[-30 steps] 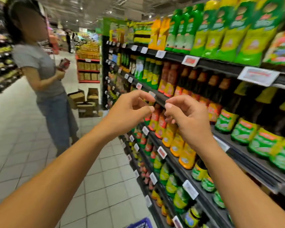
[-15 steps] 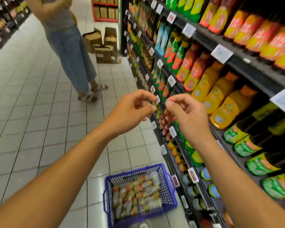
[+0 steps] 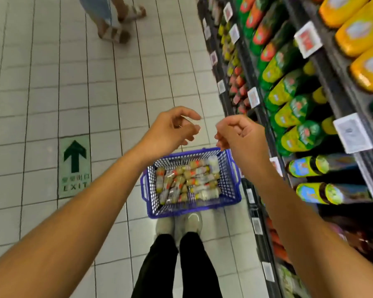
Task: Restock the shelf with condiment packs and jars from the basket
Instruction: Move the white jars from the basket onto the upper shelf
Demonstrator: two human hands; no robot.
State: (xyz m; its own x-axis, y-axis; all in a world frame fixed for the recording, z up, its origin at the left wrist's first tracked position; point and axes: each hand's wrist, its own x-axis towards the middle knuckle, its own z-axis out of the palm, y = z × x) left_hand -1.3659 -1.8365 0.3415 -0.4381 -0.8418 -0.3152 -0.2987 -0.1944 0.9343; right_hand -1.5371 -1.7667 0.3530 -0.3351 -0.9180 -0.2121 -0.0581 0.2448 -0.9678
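Far left of the frame, a green exit arrow [image 3: 74,166] is stuck on the tiled floor. Moving in, the left grip [image 3: 170,130] hangs in the air above the floor, fingers loosely curled, nothing in it. Low centre now: the blue mesh basket [image 3: 192,209] sits on the floor just in front of the person's shoes, and there's the stock, a jumble of condiment packs [image 3: 181,183] lying flat on the bottom, a pale-capped jar or two perhaps at the far corner, too blurred to be sure. Those packs look light, crinkly and slick, so I'd judge that a pinch across the middle of one is the safest hold; any jars would be heavier and breakable and want a full wrap round the body. The right grip [image 3: 241,136] hovers over the basket's far rim, also loosely curled and empty. Far right, the shelf [image 3: 340,87] is lined with green-labelled bottles [image 3: 289,91].
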